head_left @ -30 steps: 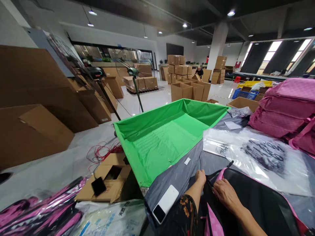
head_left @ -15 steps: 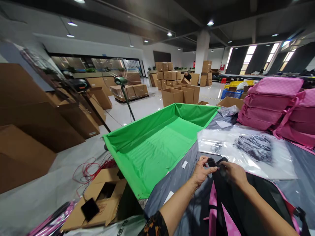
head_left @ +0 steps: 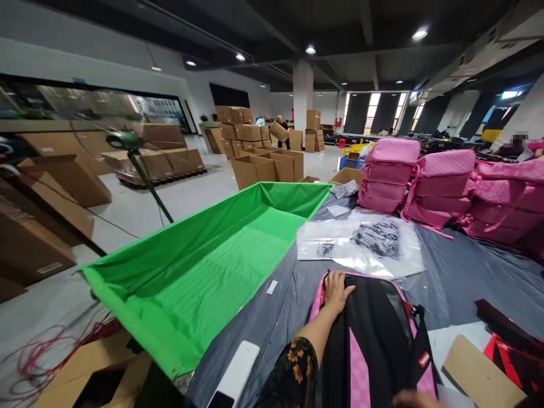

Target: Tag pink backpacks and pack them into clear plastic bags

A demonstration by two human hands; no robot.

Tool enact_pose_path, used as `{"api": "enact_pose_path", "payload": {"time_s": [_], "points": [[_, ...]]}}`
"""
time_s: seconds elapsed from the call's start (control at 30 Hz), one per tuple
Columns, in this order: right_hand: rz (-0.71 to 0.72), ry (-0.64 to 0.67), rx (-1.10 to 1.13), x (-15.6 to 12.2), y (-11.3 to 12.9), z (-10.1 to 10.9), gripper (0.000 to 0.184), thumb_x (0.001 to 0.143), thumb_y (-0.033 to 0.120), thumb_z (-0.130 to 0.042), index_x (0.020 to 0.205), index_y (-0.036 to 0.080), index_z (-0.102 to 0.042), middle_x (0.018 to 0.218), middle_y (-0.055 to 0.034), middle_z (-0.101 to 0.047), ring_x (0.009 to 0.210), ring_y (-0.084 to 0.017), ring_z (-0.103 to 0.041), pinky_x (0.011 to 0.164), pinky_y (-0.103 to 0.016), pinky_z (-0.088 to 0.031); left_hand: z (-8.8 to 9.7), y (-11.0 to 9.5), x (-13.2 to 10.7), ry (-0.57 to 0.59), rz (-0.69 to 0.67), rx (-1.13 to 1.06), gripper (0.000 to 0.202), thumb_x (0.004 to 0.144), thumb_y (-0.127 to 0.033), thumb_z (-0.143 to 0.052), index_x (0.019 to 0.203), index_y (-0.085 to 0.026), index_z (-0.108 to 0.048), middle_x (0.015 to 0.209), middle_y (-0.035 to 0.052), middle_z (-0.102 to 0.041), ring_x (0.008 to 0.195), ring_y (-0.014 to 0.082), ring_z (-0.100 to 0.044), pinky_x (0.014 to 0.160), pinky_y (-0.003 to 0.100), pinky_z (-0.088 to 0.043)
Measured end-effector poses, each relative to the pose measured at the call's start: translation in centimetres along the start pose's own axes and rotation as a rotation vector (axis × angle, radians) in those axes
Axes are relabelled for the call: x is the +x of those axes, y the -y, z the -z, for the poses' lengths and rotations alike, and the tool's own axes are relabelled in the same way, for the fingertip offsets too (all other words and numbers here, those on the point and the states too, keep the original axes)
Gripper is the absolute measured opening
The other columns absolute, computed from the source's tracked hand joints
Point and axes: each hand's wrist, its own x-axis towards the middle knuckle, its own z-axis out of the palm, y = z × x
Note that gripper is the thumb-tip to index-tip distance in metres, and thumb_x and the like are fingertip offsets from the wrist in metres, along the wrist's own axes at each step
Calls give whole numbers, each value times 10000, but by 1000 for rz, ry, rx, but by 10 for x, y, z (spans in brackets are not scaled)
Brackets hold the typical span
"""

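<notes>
A black backpack with pink panels and piping [head_left: 374,328] lies on the grey-covered table, its strap side facing up. At its upper left edge, my left hand [head_left: 338,292] grips the top, fingers bent over the rim and thumb apart on the black fabric. My right hand [head_left: 416,399] shows only as a blur at the bottom edge, over the lower part of the backpack; its fingers cannot be made out. A black strap with a small red label [head_left: 424,358] hangs along the backpack's right side.
Clear printed plastic bags [head_left: 365,241] lie beyond the backpack. Stacked pink backpacks [head_left: 389,175] stand at the back right. Left of the table is a green fabric bin [head_left: 204,272]. A white phone-like object [head_left: 238,371] and a cardboard piece [head_left: 480,371] lie nearby. A person [head_left: 281,133] carries a box far off.
The view has swung right. Both hands have left the black buckle and strap end; the left now grips the backpack's top edge, and the right has dropped to the bottom of view.
</notes>
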Motion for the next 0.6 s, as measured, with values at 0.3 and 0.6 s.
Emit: {"api": "enact_pose_path", "payload": {"time_s": [0.3,0.6], "points": [[-443,-455,154,115,-78,95,505,644,784,-336,616,293,-452,539,-116,-593,595,-317,-641,570,-439,-526,-31,-59,-20,126,-252,277,407,901,-207,-700,1291,-246,-591,1364,67,-619,1327,265,-499,1162,452,-359],[-163,-549,156,96,-46,96,526,663,808,-421,739,290,-474,649,-34,-653,649,-269,-675,636,-379,-545,-122,-81,-16,463,-442,140,119,883,-260,-668,989,-206,-668,1146,80,-712,1265,267,-540,1067,443,-403]]}}
